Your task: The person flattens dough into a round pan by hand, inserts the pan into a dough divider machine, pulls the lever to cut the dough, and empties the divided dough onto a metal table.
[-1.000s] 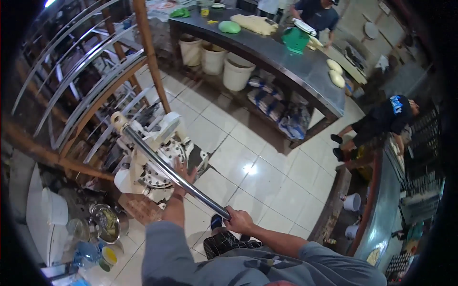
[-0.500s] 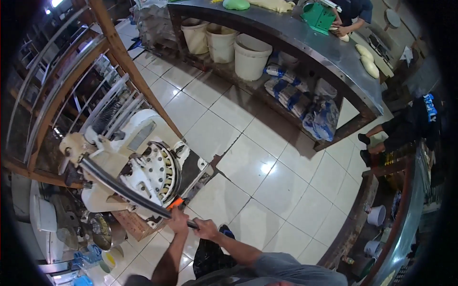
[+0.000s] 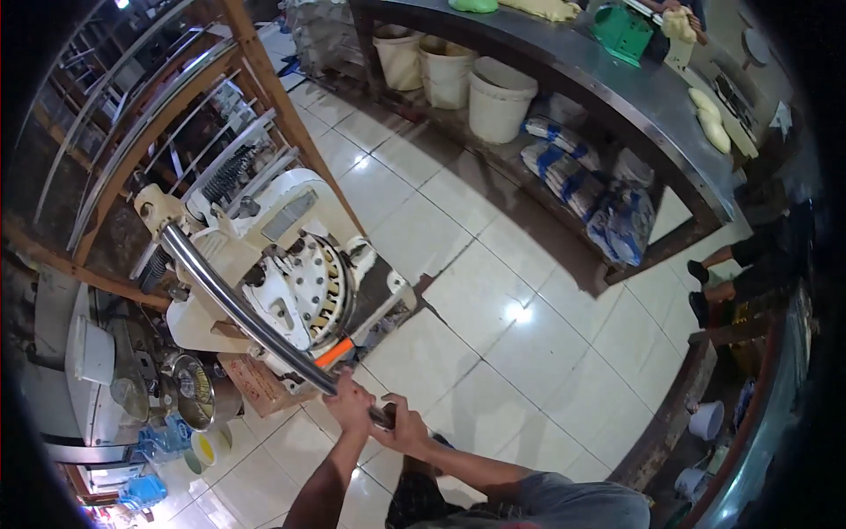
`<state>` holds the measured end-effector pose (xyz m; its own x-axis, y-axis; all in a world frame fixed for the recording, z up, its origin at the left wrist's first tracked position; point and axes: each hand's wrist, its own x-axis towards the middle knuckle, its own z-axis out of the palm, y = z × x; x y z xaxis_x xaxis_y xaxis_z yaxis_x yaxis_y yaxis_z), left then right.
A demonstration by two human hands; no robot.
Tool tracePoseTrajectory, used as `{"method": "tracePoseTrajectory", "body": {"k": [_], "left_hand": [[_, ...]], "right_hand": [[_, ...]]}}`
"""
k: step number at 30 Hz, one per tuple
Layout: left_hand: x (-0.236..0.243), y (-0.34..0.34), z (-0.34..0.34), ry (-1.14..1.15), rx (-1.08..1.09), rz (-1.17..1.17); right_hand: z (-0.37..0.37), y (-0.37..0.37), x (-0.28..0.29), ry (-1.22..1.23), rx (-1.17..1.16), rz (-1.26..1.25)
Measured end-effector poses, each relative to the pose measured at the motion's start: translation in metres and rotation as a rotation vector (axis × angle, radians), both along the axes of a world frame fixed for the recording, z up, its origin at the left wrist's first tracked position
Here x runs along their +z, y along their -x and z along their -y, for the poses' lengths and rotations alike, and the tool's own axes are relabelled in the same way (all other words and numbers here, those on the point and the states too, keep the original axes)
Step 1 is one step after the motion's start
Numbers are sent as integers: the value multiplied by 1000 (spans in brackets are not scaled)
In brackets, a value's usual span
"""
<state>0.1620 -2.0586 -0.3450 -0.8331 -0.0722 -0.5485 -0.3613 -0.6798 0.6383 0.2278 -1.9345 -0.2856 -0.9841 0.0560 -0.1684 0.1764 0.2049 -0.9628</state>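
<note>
A long, shiny metal lever (image 3: 231, 302) runs from the top joint of a cream-painted machine (image 3: 291, 212) down toward me. My left hand (image 3: 350, 407) is wrapped round the lever a little above its end. Just to the right, my right hand (image 3: 408, 430) closes round the dark end of it, fingers curled. Beneath the lever sits a white round plate (image 3: 308, 291) with bolts and a ring of yellowish blocks. An orange strip (image 3: 335, 353) shows at the machine's near edge, beside the lever.
Across the tiled floor stands a metal-topped table (image 3: 599, 79) with dough pieces (image 3: 709, 123) and a green scale (image 3: 624, 33). White buckets (image 3: 500, 101) and plastic-wrapped packs (image 3: 564, 176) fill its lower shelf. A wooden rack (image 3: 282, 115) rises behind the machine. Another person's legs (image 3: 727, 273) show at right.
The lever slants more steeply and its held end is farther from the round plate. More of the orange strip shows. My view has shifted. A co-worker's hand has raised dough near the scale.
</note>
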Motion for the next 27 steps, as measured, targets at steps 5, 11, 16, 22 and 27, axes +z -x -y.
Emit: {"method": "tracePoseTrajectory", "body": {"k": [5,11,16,22,27], "left_hand": [[-121,10,-11,1721,-337,-498],[1,-27,-37,1156,-542,293],[170,-108,-46,1647,-251,-273],[447,8,-6,1347,-400,-1755],[597,178,65,332,244,-1492]], "right_hand": [[5,29,-144,-290,208,114],[16,-16,-65,-429,-25,407],[-38,-81,83,-238,409,331],[-68,-79,427,928,609,283],[-55,-49,444,525,1088,-593]]}}
